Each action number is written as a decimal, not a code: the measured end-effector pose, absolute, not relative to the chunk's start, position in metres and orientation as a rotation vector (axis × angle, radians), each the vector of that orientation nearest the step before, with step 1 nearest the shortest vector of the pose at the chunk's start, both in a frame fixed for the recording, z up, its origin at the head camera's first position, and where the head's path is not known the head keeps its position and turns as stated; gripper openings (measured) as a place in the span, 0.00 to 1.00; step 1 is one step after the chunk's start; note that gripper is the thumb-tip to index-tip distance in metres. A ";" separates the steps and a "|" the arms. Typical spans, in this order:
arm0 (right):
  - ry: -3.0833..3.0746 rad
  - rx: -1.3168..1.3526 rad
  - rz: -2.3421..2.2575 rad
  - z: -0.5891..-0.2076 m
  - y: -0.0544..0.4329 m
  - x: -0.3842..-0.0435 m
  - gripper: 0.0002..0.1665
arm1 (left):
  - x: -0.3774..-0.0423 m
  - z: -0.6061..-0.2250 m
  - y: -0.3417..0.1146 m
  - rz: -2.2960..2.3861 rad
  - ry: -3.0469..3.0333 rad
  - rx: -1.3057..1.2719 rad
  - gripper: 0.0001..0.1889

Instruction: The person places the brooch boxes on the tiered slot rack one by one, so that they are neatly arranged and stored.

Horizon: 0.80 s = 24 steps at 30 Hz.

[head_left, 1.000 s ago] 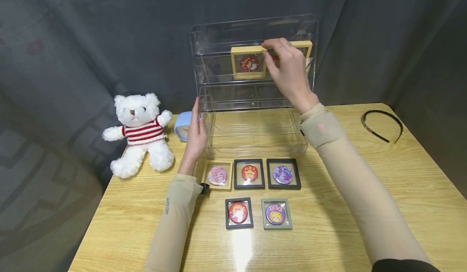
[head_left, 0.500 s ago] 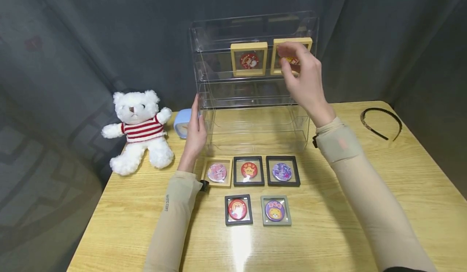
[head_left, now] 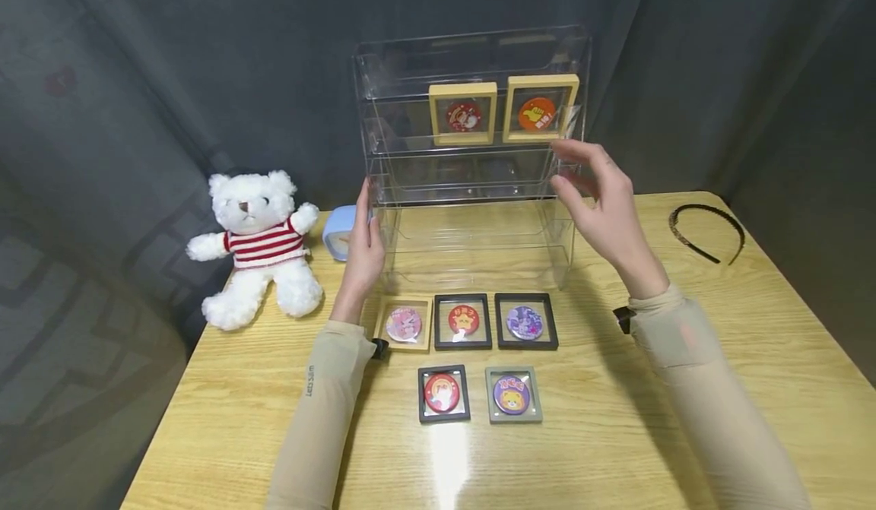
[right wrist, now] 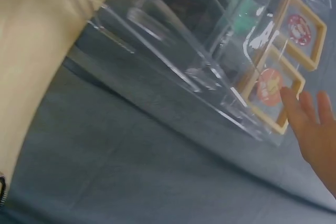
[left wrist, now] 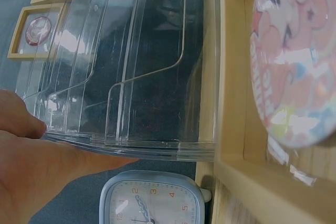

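A clear tiered display rack [head_left: 472, 191] stands at the back of the table. On an upper tier lean two yellow-framed badges, one with a red badge [head_left: 463, 114] and one with an orange thumbs-up badge [head_left: 537, 113]. My left hand [head_left: 363, 255] rests against the rack's left side, fingers straight along the panel and thumb at its edge [left wrist: 31, 153]. My right hand [head_left: 605, 206] is in the air at the rack's right side, below the orange badge's frame, fingers apart and nothing between them. In the right wrist view, its fingers [right wrist: 294, 108] overlap that frame.
In front of the rack lie a yellow-framed pink badge [head_left: 404, 324], black-framed badges [head_left: 463, 320] and a grey-green framed bear badge [head_left: 512, 394]. A white teddy bear [head_left: 253, 248] and a blue clock [head_left: 338, 232] stand left. A black headband [head_left: 708, 232] lies right.
My right hand has let go of the orange badge's frame, drawn back down and to the right, and uncovered it. My left hand has stayed at the rack's side.
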State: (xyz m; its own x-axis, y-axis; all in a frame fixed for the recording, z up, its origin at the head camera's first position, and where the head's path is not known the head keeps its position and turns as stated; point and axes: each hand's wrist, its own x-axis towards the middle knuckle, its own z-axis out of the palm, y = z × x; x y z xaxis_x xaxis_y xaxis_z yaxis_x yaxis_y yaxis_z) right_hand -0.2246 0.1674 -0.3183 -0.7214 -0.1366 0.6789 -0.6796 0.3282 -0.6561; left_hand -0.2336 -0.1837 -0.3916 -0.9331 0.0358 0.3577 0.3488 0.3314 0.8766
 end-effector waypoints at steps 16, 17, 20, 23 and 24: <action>-2.149 0.616 1.501 -0.379 0.195 -0.181 0.24 | -0.233 -0.393 -0.183 -1.616 -2.335 -0.338 0.32; -2.155 0.613 1.502 -0.383 0.196 -0.179 0.24 | -0.233 -0.393 -0.183 -1.614 -2.335 -0.339 0.32; -2.163 0.612 1.509 -0.393 0.200 -0.172 0.25 | -0.233 -0.392 -0.182 -1.615 -2.337 -0.332 0.32; -2.174 0.603 1.515 -0.402 0.202 -0.168 0.24 | -0.232 -0.392 -0.183 -1.619 -2.339 -0.332 0.32; -2.182 0.602 1.512 -0.405 0.203 -0.167 0.24 | -0.232 -0.391 -0.183 -1.622 -2.338 -0.331 0.32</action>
State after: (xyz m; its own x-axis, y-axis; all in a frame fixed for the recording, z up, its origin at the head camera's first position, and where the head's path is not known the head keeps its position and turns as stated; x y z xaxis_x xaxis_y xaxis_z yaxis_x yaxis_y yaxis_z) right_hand -0.1668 0.2027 -0.4046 -0.8198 -0.1132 0.5613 -0.5653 0.3162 -0.7619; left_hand -0.2322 -0.1827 -0.3915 -0.9357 0.0301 0.3514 0.3397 0.3446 0.8751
